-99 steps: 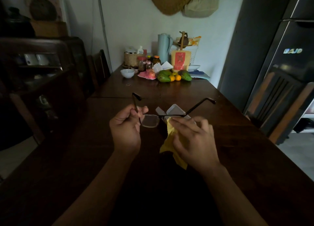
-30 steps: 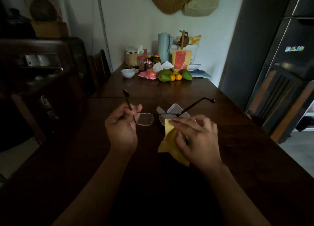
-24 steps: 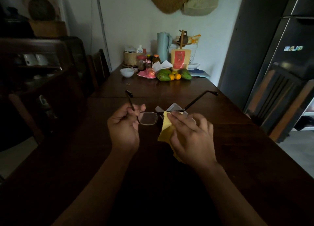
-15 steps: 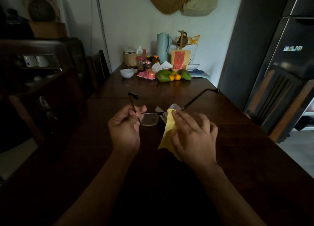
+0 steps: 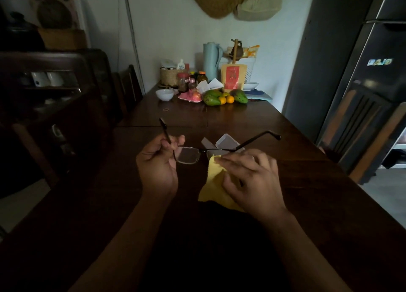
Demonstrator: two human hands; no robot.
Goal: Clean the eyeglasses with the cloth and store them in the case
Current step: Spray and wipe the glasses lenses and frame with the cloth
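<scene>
Above the dark wooden table (image 5: 296, 171), the left hand (image 5: 157, 168) pinches the eyeglasses (image 5: 189, 155) steady by one temple; the right hand (image 5: 250, 179) presses a yellow cloth (image 5: 216, 182) around the other lens, wiping it. The open clear case (image 5: 224, 142) waits just behind, mid-table.

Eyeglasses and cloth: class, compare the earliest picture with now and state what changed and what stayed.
Little moved: the right hand shifted its rubbing slightly on the right lens with the yellow cloth. The left hand still pinches the eyeglasses at the left hinge; the case stays open behind.
</scene>
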